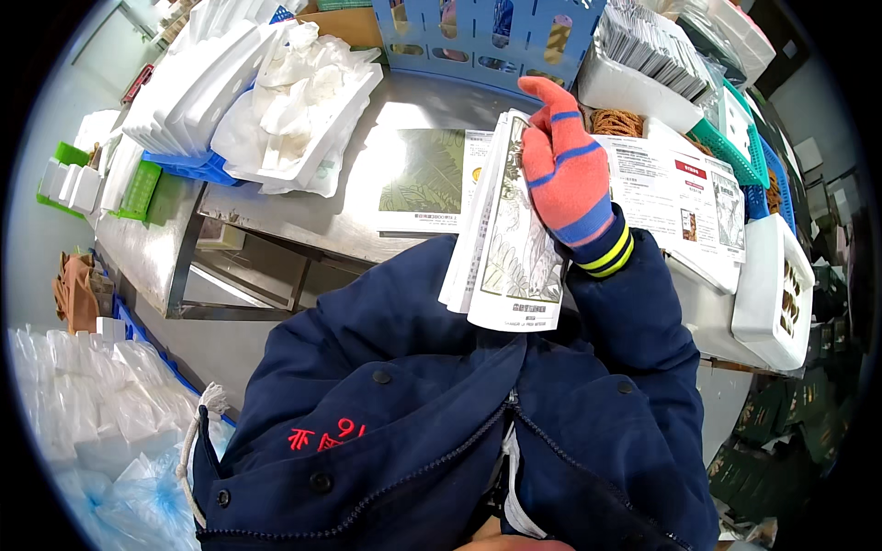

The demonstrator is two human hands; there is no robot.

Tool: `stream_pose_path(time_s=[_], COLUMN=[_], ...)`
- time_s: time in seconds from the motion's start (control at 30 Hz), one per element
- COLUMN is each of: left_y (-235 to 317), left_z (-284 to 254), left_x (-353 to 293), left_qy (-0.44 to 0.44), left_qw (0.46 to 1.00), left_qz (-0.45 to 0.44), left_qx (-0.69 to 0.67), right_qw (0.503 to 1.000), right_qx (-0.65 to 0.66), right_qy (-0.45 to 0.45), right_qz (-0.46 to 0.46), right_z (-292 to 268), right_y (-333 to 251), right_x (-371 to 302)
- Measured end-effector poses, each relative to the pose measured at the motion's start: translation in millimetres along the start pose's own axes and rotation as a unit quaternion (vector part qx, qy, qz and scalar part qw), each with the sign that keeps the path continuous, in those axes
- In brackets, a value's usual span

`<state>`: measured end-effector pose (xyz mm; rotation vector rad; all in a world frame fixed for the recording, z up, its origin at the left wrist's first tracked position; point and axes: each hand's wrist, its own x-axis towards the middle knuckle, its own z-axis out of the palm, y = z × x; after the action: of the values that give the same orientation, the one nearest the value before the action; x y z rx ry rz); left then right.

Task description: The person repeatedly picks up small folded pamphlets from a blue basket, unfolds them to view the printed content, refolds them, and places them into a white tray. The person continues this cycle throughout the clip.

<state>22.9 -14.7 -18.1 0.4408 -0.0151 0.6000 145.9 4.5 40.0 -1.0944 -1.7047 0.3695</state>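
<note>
A stack of printed paper leaflets stands tilted in front of my chest, with line drawings of leaves on the face I see. My right hand, in a coral knit glove with blue stripes, is closed at the upper right edge of this stack. Its fingers are bent, the uppermost one arching out past the top of the paper. My left sleeve reaches in behind the leaflets, and that hand is hidden. Flat on the metal table, left of the stack, lies a sheet with a green leaf picture.
White foam trays and a foam box with crumpled white film stand at the left. A blue crate is behind. Printed sheets, brown cord, teal baskets and a white foam box line the right.
</note>
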Motion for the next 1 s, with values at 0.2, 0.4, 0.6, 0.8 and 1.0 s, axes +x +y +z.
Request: stream_pose_path(time_s=[0.2,0.4,0.6,0.8,1.0], left_y=[21.7,19.3,27.9,12.9,15.9], left_z=[-6.2,10.2,-30.3,8.8,35.5], left_x=[-2.5,-16.1,-24.1,-19.9,-6.3], left_qy=[-0.003,0.23,0.033,0.118,0.095], left_qw=[0.998,0.894,0.496,0.8,0.696], left_qz=[-0.004,0.038,0.169,0.011,0.137], left_qx=[-0.058,0.383,0.851,0.588,0.699], right_qw=[0.989,0.961,0.961,0.946,0.939], right_qx=[-0.122,-0.239,-0.165,-0.03,0.026], right_qy=[0.034,0.003,-0.212,-0.293,-0.342], right_qz=[-0.077,-0.14,-0.06,-0.136,-0.002], right_z=[-14.6,-7.6,-27.3,-50.0,-65.1], right_y=[14.0,15.6,22.1,25.9,-9.6], right_x=[7.4,3.4,5.9,4.6,0.6])
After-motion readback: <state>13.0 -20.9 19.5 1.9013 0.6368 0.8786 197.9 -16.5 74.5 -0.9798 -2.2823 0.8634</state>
